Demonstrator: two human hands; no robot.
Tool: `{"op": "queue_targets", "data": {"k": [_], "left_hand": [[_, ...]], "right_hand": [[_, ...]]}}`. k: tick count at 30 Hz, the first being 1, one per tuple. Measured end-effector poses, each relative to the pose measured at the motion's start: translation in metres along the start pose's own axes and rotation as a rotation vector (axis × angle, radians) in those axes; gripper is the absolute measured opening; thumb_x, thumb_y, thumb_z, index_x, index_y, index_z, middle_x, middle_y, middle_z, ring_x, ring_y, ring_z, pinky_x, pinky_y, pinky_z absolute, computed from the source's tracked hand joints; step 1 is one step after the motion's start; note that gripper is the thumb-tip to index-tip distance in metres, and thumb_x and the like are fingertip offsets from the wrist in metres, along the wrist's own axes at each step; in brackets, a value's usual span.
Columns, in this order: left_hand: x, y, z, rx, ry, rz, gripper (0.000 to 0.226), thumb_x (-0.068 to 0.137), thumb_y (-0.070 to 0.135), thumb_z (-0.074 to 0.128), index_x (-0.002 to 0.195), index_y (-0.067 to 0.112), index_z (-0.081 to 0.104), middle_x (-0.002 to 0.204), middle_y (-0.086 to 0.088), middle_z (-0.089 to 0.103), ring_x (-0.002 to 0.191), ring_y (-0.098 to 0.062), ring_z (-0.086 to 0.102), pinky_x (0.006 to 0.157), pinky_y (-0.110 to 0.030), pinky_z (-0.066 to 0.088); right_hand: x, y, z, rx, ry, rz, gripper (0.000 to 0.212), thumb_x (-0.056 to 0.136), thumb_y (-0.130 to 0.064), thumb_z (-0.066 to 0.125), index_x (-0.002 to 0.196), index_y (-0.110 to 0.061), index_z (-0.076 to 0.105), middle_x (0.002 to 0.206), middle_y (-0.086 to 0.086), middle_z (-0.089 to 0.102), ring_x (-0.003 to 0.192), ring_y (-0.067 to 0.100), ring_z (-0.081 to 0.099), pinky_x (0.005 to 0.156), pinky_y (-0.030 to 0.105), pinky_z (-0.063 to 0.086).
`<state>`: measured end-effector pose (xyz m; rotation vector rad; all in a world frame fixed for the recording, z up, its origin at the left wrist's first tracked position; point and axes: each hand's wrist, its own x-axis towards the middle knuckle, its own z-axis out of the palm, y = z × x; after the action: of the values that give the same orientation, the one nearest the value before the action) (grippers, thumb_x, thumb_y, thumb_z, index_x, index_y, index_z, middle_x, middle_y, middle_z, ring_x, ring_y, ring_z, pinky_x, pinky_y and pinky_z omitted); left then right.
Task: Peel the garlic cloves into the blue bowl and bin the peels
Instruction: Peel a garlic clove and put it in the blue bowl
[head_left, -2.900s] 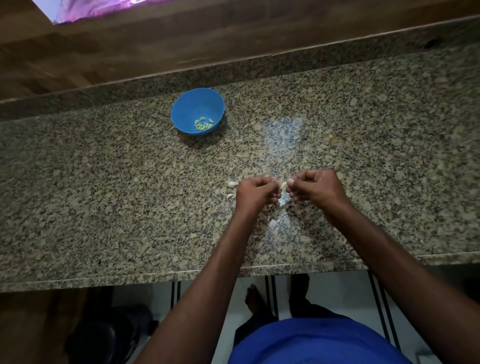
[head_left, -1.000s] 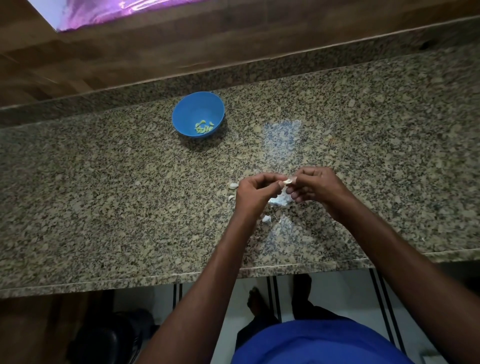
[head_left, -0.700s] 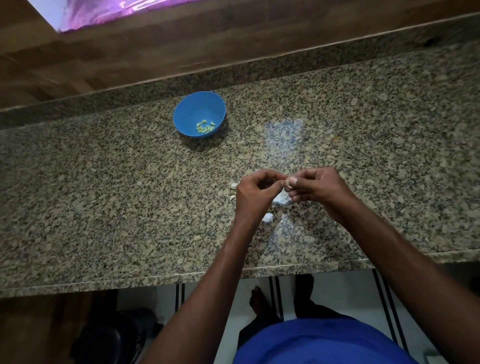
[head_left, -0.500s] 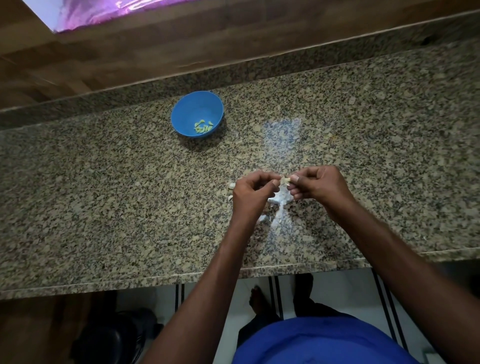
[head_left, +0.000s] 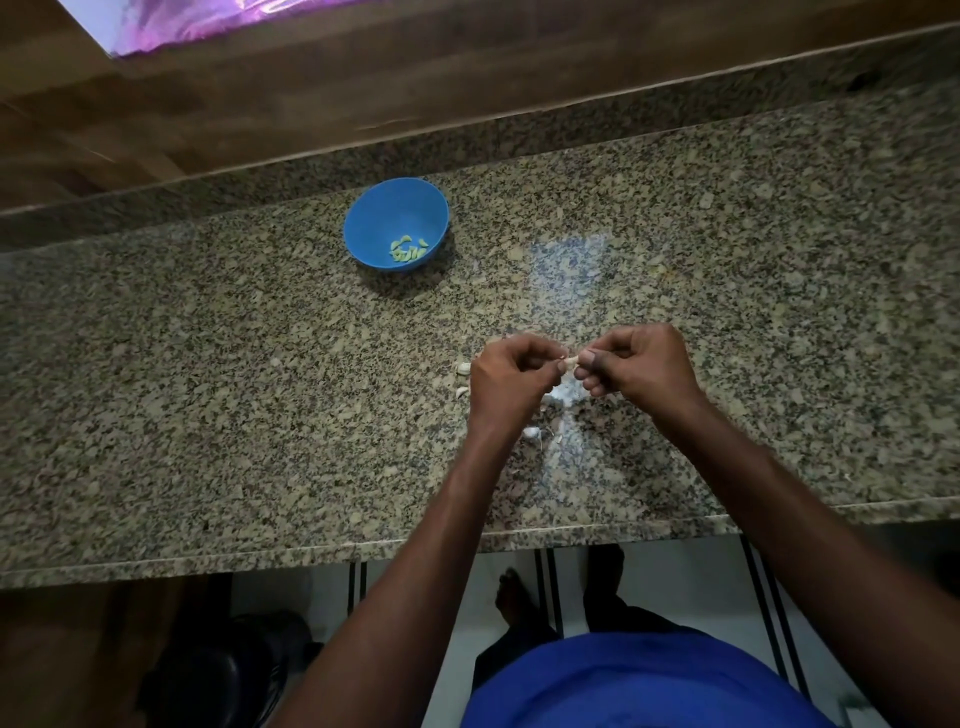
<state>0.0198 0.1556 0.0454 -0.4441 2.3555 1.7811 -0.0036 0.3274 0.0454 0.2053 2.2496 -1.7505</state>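
Two hands, left hand (head_left: 511, 382) & right hand (head_left: 636, 364), both pinch one small pale garlic clove (head_left: 570, 360) above the speckled granite desk (head_left: 208, 389), well short of the round blue plastic bowl (head_left: 396, 228). Risk: slippery clove pops out w/ hard pull, lands among white peels (head_left: 563, 396).

One blue bowl (head_left: 396, 222) stands on the worktop (head_left: 208, 389) toward its far edge, holding a small heap of peeled cloves (head_left: 409, 249), roughly six, too small to count surely. Two hands work near the middle: left hand (head_left: 511, 382) and right hand (head_left: 641, 364), with one garlic clove (head_left: 571, 360) pinched between them. Two loose cloves (head_left: 462, 368) lie just left of the left hand. Several white peel scraps (head_left: 558, 395) lie under the hands, their number unclear.
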Motion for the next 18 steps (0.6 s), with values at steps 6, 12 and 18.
{"op": "queue_targets", "data": {"k": [6, 12, 18], "left_hand": [[-0.0045, -0.0063, -0.0109, 0.06, -0.016, 0.046, 0.016, 0.089, 0.012, 0.079, 0.104, 0.015, 0.079, 0.087, 0.001, 0.078, 0.079, -0.011, 0.076, 0.072, -0.03, 0.064], [-0.0021, -0.0057, -0.0036, 0.024, -0.015, 0.059, 0.011, 0.088, 0.017, 0.081, 0.095, 0.009, 0.079, 0.081, -0.002, 0.077, 0.074, -0.013, 0.075, 0.069, -0.026, 0.062], [0.0013, -0.0026, -0.0109, -0.429, -0.207, -0.359, 0.007, 0.093, 0.01, 0.072, 0.093, 0.003, 0.073, 0.083, -0.01, 0.074, 0.074, -0.016, 0.07, 0.071, -0.025, 0.059]], "right_hand": [[0.0011, 0.0041, -0.0001, 0.045, -0.012, 0.051, 0.01, 0.091, -0.004, 0.073, 0.096, 0.005, 0.072, 0.08, 0.016, 0.076, 0.067, 0.025, 0.073, 0.064, 0.032, 0.062], [-0.002, -0.0007, 0.0012, 0.122, -0.077, 0.091, 0.013, 0.091, -0.004, 0.073, 0.099, 0.006, 0.072, 0.084, 0.019, 0.076, 0.069, 0.023, 0.072, 0.068, 0.032, 0.063], [-0.001, -0.0032, -0.005, 0.173, -0.183, 0.099, 0.014, 0.091, -0.003, 0.071, 0.102, 0.007, 0.07, 0.089, 0.021, 0.076, 0.072, 0.023, 0.07, 0.067, 0.029, 0.061]]}}
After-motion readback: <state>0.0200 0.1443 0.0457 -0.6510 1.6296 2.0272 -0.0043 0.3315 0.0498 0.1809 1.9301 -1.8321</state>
